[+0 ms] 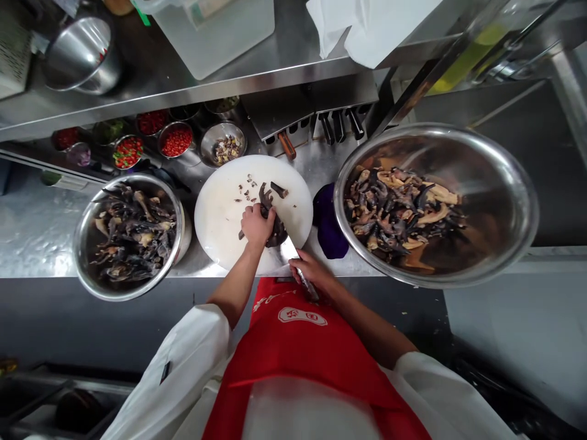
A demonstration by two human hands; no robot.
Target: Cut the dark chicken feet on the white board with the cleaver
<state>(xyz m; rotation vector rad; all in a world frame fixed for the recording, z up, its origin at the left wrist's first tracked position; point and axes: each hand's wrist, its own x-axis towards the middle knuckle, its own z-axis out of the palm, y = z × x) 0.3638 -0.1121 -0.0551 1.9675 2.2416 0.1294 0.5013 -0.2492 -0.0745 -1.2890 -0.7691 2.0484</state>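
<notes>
On the round white cutting board (pixel 215 208), my left hand (pixel 257 225) presses down on a dark chicken foot (pixel 265 195); its toes stick out past the fingers. My right hand (pixel 312 270) is wrapped around the handle of a knife (pixel 290 252). The broad blade lies at the dark piece, just right of my left hand. Whether the edge has cut into it, I cannot tell. A short cut piece (pixel 279 190) and several small scraps (pixel 249 194) lie on the far half of the board.
To the left, a steel pot (pixel 183 235) holds dark feet. A wide steel bowl (pixel 499 208) on the right contains dark and tan pieces. A purple cloth (pixel 332 235) sits between board and bowl. Behind are chopped pepper containers (pixel 177 140), a small bowl (pixel 223 145) and racked knives (pixel 339 127).
</notes>
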